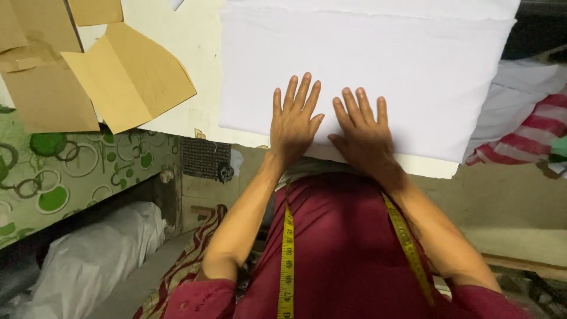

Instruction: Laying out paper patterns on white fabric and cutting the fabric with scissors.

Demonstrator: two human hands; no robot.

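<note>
Both hands, left hand [293, 124] and right hand [364, 131], press flat, fingers spread, on white cloth [366, 65]; its top is cut off.

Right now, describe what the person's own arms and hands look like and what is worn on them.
Both the left hand and the right hand are bare, with no gloves, rings or watch visible. The forearms are uncovered; dark red sleeves end about the elbows, matching the dark red garment. A yellow measuring tape with black markings hangs around the neck, between the arms.
</note>
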